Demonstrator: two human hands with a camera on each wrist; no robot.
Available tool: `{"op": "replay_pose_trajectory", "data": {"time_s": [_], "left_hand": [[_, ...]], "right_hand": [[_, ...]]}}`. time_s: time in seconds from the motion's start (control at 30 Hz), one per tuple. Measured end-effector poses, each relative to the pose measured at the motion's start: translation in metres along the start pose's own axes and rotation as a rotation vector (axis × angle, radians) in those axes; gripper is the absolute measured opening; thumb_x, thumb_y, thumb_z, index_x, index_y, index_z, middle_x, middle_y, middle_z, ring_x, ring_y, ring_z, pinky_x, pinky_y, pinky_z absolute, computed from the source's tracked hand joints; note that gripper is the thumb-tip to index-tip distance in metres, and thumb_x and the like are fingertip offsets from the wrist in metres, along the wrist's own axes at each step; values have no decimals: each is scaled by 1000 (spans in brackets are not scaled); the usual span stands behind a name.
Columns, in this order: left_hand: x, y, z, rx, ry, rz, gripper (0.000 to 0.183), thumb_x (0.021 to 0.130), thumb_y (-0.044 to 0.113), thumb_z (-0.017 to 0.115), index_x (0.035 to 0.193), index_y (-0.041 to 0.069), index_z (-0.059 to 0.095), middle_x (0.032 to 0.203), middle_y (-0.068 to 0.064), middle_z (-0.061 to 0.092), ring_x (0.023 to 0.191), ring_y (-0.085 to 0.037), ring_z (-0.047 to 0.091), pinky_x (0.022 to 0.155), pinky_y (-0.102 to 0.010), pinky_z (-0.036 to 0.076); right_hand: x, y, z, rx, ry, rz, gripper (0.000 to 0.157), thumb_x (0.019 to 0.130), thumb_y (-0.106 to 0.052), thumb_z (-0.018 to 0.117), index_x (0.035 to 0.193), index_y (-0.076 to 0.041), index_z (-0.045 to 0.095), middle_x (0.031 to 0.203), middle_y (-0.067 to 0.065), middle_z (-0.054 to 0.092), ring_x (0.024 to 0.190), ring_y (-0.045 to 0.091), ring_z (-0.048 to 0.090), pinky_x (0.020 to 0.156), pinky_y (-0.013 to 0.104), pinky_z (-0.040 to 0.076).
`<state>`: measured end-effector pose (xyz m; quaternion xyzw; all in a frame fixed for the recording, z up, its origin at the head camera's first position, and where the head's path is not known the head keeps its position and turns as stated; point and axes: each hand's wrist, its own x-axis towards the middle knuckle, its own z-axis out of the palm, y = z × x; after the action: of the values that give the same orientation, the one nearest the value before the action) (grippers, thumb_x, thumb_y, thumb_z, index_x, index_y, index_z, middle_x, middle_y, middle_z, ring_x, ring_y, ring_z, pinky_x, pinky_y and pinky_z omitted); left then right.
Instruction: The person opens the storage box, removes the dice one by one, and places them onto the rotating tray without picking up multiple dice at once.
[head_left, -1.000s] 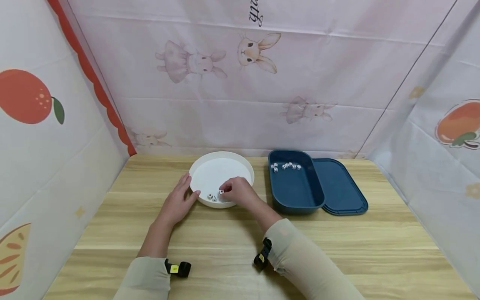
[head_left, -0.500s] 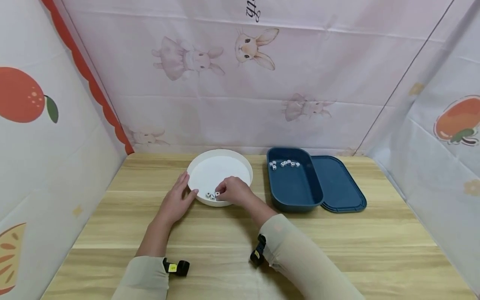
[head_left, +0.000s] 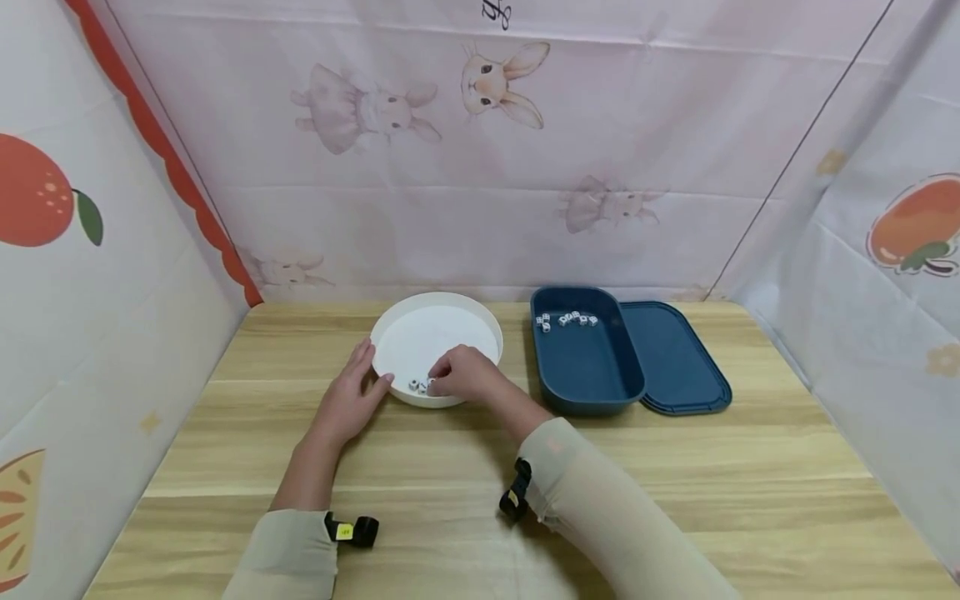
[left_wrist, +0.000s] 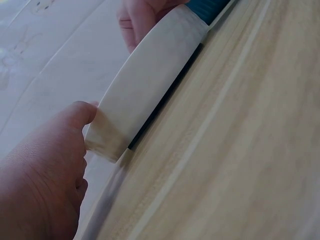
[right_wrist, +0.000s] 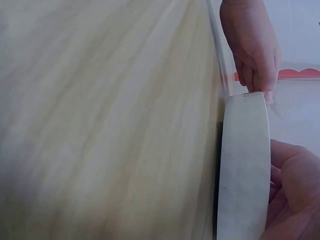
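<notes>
A round white tray (head_left: pixel 427 333) sits at the back of the table, left of centre. My left hand (head_left: pixel 348 400) rests against its left side, thumb at the rim and fingers extended along the outer wall; the left wrist view has this hand (left_wrist: pixel 45 165) beside the tray wall (left_wrist: pixel 145 80). Inside the front of the tray, my right hand (head_left: pixel 467 373) pinches a small white die (head_left: pixel 431 382), mostly covered by the fingertips. Loose white dice with black marks, one a die (head_left: pixel 414 385), lie just left of it. The tray wall hides the right fingertips in the right wrist view.
Right of the tray stands a deep blue box (head_left: pixel 588 367) with several white dice (head_left: pixel 574 317) near its back end. A flat blue lid (head_left: pixel 678 362) lies against the box's right side. A printed cloth wall (head_left: pixel 420 242) rises behind the table (head_left: pixel 435 475).
My right hand has shifted slightly left with the die, bringing it close to the loose dice. The left hand stays at the tray's side. The head view has tilted a little.
</notes>
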<state>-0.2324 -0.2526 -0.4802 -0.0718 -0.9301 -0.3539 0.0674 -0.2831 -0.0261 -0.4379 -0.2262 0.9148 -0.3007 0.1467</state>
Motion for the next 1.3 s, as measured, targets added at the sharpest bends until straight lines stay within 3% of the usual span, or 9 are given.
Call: {"op": "replay_pose_trajectory", "data": {"time_s": [0.13, 0.37, 0.73, 0.97, 1.3], "left_hand": [[1, 1, -2, 4, -4, 4, 74, 94, 49, 50, 150, 9, 22, 158, 0, 12, 145, -24, 12, 114, -53, 19], [2, 1, -2, 1, -7, 11, 75, 93, 51, 49, 149, 8, 23, 158, -4, 14, 145, -25, 13, 114, -55, 20], [3, 1, 0, -1, -8, 0, 74, 93, 49, 50, 149, 8, 24, 158, -4, 14, 145, -24, 12, 114, -54, 20], [3, 1, 0, 3, -2, 0, 74, 93, 48, 50, 149, 8, 24, 158, -4, 14, 145, -25, 13, 114, -54, 20], [1, 2, -1, 10, -11, -19, 75, 93, 51, 48, 150, 10, 23, 158, -4, 14, 145, -26, 12, 113, -55, 19]], "right_hand": [[3, 0, 1, 23, 14, 35, 17, 83, -37, 71, 87, -22, 76, 83, -13, 70, 80, 5, 59, 69, 20, 48], [8, 1, 8, -45, 91, 84, 19, 80, -44, 71, 77, -26, 75, 72, -16, 67, 72, 4, 57, 62, 20, 46], [7, -6, 6, -49, 104, 177, 22, 82, -43, 68, 81, -23, 76, 80, -13, 69, 74, 7, 58, 58, 23, 46], [8, -7, 5, -71, 80, 175, 22, 85, -42, 64, 86, -23, 76, 84, -12, 70, 74, 7, 58, 58, 23, 45], [8, -7, 4, -76, 100, 156, 19, 87, -32, 63, 77, -21, 75, 70, -11, 65, 62, 9, 56, 51, 23, 43]]}}
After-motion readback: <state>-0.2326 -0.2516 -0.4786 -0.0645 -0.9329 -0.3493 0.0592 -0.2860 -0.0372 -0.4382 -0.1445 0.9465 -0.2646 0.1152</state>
